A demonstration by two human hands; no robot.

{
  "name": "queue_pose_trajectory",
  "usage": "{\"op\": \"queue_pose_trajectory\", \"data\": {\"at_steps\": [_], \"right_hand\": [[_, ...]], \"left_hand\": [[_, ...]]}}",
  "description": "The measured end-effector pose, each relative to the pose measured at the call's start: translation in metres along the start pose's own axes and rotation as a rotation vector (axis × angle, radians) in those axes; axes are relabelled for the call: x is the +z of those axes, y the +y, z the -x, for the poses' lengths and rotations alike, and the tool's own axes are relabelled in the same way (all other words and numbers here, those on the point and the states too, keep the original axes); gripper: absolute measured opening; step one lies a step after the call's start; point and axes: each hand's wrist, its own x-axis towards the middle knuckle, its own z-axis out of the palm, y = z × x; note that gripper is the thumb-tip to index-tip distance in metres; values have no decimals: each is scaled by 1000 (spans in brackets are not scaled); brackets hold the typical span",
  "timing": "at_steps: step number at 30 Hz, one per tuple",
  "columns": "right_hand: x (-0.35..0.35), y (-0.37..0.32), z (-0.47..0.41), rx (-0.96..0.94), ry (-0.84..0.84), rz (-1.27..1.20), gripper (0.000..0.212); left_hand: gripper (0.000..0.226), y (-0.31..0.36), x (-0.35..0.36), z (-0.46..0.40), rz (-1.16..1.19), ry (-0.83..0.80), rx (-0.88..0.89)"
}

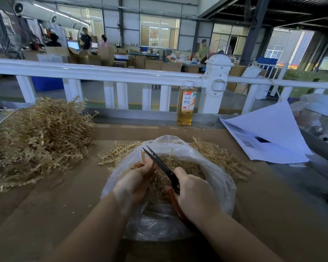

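The left hand is pinching a thin tan stem upright over the open bag, fingers curled round its lower end. The stem is looking light, stiff and probably brittle, so it is best gripped low, just under the cut, to stop it springing away. The right hand is grasping the red handles of the scissors, with the blades slightly parted just beside the stem. A big pile is lying at left.
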Motion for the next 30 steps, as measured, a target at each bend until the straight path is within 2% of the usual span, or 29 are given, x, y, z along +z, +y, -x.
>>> {"op": "queue_pose_trajectory", "data": {"at_steps": [7,16,30], "right_hand": [[-2,0,0,22,-43,-6,19],[-3,1,0,54,-94,-41,25],[-6,3,0,106,-113,-54,27]], "left_hand": [[5,-2,0,0,-74,16,10],[17,-2,2,0,-127,71,21],[4,-1,0,-6,-209,109,4]]}}
